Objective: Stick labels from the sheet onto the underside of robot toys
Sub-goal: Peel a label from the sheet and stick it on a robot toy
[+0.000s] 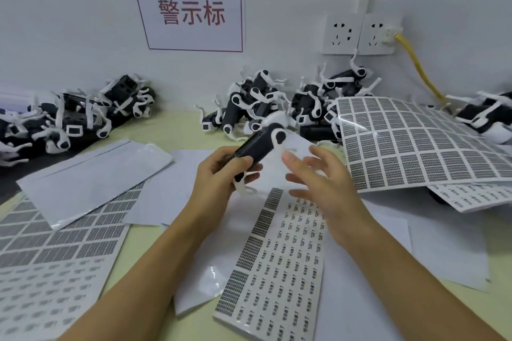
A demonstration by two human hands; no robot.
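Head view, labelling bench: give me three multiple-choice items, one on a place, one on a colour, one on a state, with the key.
1. Where is the cable plugged in?
A. right socket
B. left socket
C. neither socket

2. What colour is the writing on the wall sign?
A. blue
B. red
C. green

3. What is the left hand doing?
A. resting flat on the table
B. peeling a label
C. gripping a toy

Key:
1 A: the yellow cable runs from a plug in the right socket; the left socket is free.
2 B: the sign bears red characters in a red frame.
3 C: the left hand curls round a black and white toy held above the sheet, while the right hand is open beside it.
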